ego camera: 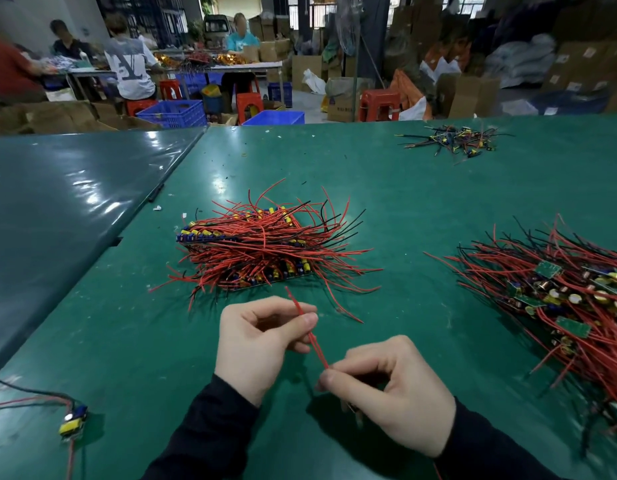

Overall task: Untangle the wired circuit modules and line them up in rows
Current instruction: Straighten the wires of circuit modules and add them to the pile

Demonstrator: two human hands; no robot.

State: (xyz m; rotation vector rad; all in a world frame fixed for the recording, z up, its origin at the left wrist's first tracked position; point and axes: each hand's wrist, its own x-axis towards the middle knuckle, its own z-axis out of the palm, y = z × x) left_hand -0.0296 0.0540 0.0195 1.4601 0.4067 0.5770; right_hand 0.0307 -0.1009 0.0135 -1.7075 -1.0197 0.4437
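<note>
On the table (386, 188), one module heap (265, 247) lies centre frame, another (570, 306) at right (a small cluster (452, 140) upper right), a lone module (73, 419) lower left.

We see a large workshop hall. Near us stands a green table (438, 188), and a darker, glossy table (64, 202) joins it on the left, where ceiling light reflects. Far on the left, some people (130, 60) sit at a white work table (244, 66). Red plastic stools (379, 105) and blue crates (172, 113) stand on the grey floor (310, 102). Far on the right are many cardboard boxes (473, 95). Barred windows (321, 12) are in the far wall.
</note>
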